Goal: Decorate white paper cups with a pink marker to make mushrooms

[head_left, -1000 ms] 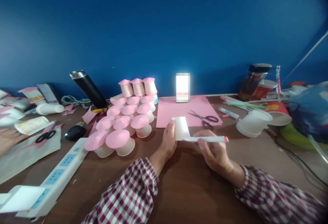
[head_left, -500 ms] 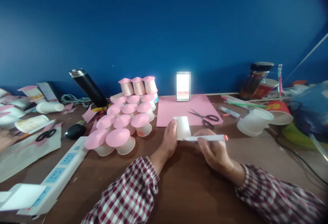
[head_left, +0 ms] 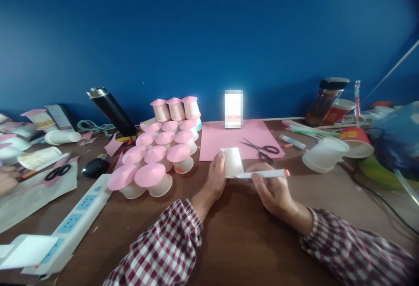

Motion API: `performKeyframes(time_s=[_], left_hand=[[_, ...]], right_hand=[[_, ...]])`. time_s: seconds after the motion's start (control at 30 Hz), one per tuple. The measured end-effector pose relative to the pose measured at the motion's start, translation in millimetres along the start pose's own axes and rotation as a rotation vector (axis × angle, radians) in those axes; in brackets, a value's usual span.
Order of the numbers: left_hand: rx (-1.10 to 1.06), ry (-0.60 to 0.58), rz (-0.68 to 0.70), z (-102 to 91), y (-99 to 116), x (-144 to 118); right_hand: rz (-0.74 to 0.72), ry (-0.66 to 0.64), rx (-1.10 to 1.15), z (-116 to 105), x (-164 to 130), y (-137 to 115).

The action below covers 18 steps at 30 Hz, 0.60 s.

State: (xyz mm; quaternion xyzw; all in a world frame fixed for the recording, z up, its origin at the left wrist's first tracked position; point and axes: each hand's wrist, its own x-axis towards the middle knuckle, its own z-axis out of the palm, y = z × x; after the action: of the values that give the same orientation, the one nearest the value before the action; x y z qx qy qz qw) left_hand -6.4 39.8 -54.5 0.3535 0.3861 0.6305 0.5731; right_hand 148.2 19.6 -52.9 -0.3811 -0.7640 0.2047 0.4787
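Observation:
My left hand (head_left: pixel 214 181) grips a small white paper cup (head_left: pixel 232 161) just above the brown table, near the front edge of a pink paper sheet (head_left: pixel 225 140). My right hand (head_left: pixel 271 192) holds a white marker (head_left: pixel 262 174) with an orange end, lying level, its tip against the cup's right side. Both sleeves are red-and-white checked. To the left stands a cluster of several white cups with pink lids (head_left: pixel 157 155).
Black-handled scissors (head_left: pixel 262 149) lie on the pink sheet. A white power strip (head_left: pixel 75 220) runs along the left front. A black flask (head_left: pixel 111 110) leans at the back left. Stacked white cups (head_left: pixel 322 155), red cups and pens crowd the right. Another person's hand (head_left: pixel 6 179) shows at far left.
The cup and marker have shifted very slightly up and away in view. The other person's hand at far left has drawn back toward the edge.

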Motion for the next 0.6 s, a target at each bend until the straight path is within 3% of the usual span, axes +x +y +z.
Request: performKeyframes(time_s=[0.13,0.3,0.6], left_hand=[[0.013,-0.033,-0.015,-0.8,-0.3,-0.5],[0.022,0.034,-0.012,-6.0,-9.4,4.0],[-0.217,-0.039,-0.090,-5.9,-9.5,5.1]], right_hand=[[-0.005,0.014,-0.009,-0.7,0.9,-1.0],[-0.020,0.043,-0.019,-1.3,2.1,-1.0],[0.044,0.083,0.044,-0.8,3.7,0.2]])
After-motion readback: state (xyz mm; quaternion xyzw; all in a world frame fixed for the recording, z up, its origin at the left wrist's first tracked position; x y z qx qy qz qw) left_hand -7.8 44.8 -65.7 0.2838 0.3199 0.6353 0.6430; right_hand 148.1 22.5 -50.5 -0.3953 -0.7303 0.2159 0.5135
